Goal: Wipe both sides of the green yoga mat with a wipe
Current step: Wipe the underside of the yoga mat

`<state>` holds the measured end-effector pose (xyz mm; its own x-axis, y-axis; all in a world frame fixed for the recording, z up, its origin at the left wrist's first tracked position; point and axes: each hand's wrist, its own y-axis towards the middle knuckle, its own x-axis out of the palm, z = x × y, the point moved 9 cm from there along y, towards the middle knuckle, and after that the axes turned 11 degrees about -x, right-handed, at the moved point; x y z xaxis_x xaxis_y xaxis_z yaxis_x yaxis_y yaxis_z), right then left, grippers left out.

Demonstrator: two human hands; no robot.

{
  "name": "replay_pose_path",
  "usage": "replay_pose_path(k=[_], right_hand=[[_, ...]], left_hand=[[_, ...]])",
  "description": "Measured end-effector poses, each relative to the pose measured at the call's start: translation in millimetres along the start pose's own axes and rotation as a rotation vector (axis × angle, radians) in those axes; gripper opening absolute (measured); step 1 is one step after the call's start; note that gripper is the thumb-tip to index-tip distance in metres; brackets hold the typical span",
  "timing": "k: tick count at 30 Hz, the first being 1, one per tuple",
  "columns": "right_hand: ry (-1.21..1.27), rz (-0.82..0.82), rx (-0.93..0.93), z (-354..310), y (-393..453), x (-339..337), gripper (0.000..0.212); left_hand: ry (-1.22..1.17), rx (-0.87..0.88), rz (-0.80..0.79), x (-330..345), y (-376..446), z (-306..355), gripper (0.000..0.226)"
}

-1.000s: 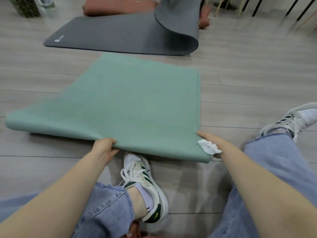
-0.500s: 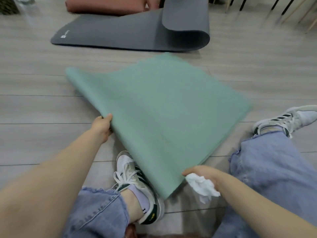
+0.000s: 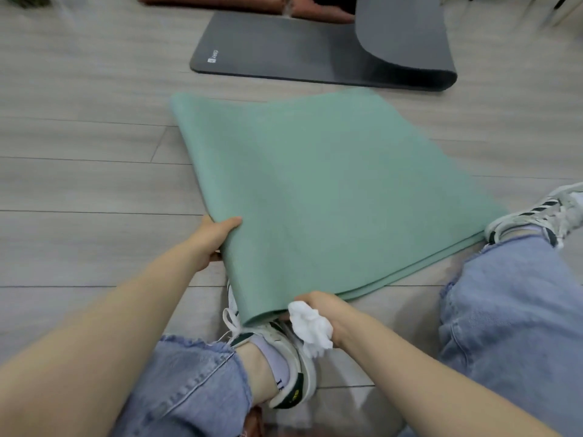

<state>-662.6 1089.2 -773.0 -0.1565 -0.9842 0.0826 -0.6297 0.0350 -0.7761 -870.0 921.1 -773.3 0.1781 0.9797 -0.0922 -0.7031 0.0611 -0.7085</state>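
Just beyond the left sneaker (image 3: 284, 351), in the head view, the folded green yoga mat (image 3: 331, 190) lies across the wood floor (image 3: 79, 184), its near corner lifted over the shoe. From that corner the folded pad runs away toward the dark grey mat (image 3: 284, 52), which lies farther from the sneaker. Left hand (image 3: 211, 238) grips the mat's left edge, thumb on top, fingers tucked beneath. Right hand (image 3: 325, 313) pinches the near corner directly above the sneaker while also clutching the crumpled white wipe (image 3: 310, 326) in the same fist. Layered edges show along the mat's right side, reaching toward the right sneaker (image 3: 536, 216). Judging from this, turning or spreading the mat comes next; both hands sit on the sneaker-side end, the right nearer the corner.
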Motion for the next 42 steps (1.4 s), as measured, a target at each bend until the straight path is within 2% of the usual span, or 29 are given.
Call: replay_pose_path(k=[2, 3, 6, 9, 13, 18, 21, 24, 26, 27, 29, 32, 36, 38, 39, 42], right_hand=[[0.083, -0.078, 0.001, -7, 6, 10, 0.025], [0.083, -0.123, 0.005, -13, 10, 14, 0.026], [-0.002, -0.173, -0.004, -39, 15, 22, 0.038], [-0.029, -0.083, -0.083, -63, 32, 11, 0.036], [0.182, 0.174, -0.210, -95, 71, -17, 0.038], [0.253, 0.392, -0.306, -128, 119, -28, 0.037], [0.229, 0.460, -0.371, -150, 155, -23, 0.030], [0.245, 0.401, -0.517, -180, 190, 0, 0.017], [0.109, 0.340, -0.611, -197, 210, 25, 0.007], [-0.017, 0.345, -0.648, -203, 219, 35, 0.011], [-0.335, 0.384, -0.728, -212, 232, 52, 0.015], [-0.824, 0.368, -0.846, -216, 245, 77, 0.014], [-1.104, 0.202, -0.927, -202, 245, 100, 0.030], [-1.081, 0.175, -0.959, -199, 241, 103, 0.027], [-0.984, 0.205, -0.952, -201, 238, 103, 0.021], [-0.499, 0.311, -0.877, -224, 244, 121, 0.017]], left_hand=[[-0.017, 0.041, 0.047, -13, 7, 19, 0.019], [-0.021, 0.054, 0.071, -21, 11, 29, 0.019], [0.020, 0.092, 0.099, -44, 28, 54, 0.035], [0.071, 0.145, 0.144, -64, 46, 73, 0.044], [0.109, 0.163, 0.217, -89, 70, 72, 0.047], [0.049, 0.204, 0.280, -117, 103, 70, 0.056], [0.089, 0.273, 0.318, -138, 121, 73, 0.056], [0.302, 0.327, 0.332, -152, 133, 74, 0.054], [0.440, 0.398, 0.331, -160, 136, 72, 0.056], [0.521, 0.452, 0.350, -164, 135, 69, 0.057], [0.645, 0.576, 0.367, -169, 127, 59, 0.055], [0.745, 0.707, 0.274, -169, 109, 29, 0.054], [0.921, 0.794, 0.191, -178, 106, -6, 0.071], [0.984, 0.831, 0.236, -181, 109, -12, 0.070], [0.994, 0.851, 0.265, -181, 109, -13, 0.069], [1.011, 0.879, 0.330, -178, 108, -13, 0.068]])
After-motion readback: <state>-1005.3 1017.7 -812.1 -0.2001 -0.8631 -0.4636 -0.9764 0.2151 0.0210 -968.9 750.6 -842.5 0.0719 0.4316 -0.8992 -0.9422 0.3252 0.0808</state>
